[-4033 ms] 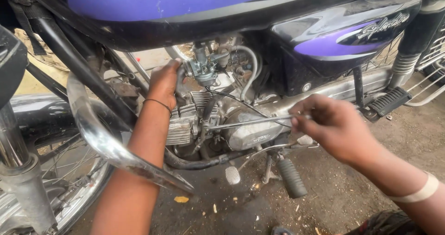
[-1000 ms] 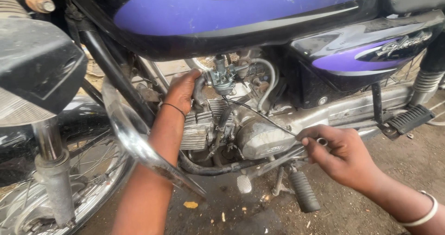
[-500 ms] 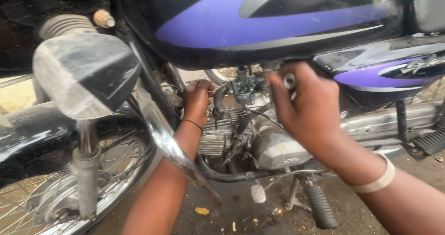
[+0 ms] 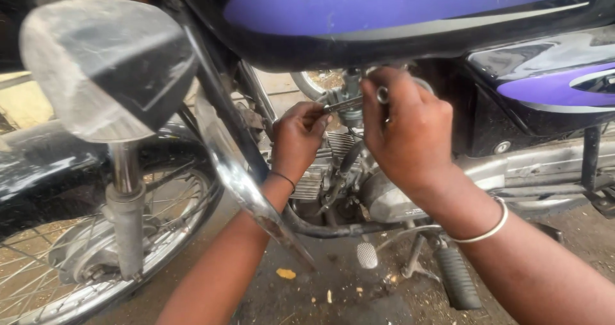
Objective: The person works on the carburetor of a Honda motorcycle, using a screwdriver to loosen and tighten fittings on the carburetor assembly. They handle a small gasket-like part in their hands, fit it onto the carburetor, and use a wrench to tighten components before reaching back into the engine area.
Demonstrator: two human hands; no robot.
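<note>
The right hand (image 4: pixel 410 129) has been brought up from beside the engine casing to the carburettor area (image 4: pixel 349 100), just under the purple fuel tank (image 4: pixel 384 11). A slim metal tool (image 4: pixel 359 102) is clenched in its grip, the ring end showing by the knuckles and the shaft lying across toward the left hand (image 4: pixel 298 139). The left hand is kept at the finned cylinder (image 4: pixel 320 171), its fingertips closed on the tool's far tip beside the carburettor. With both hands now gathered at one spot, the work is judged to have passed from reaching to fine adjustment at that fitting.

Room is tight: the tank's lower edge is directly above the knuckles, the chrome crash guard (image 4: pixel 237 177) is crossed by the left forearm, and the frame tubes are close on the left. Open space is left only below, toward the foot peg (image 4: pixel 458 277) and the dirt floor (image 4: pixel 320 293).
</note>
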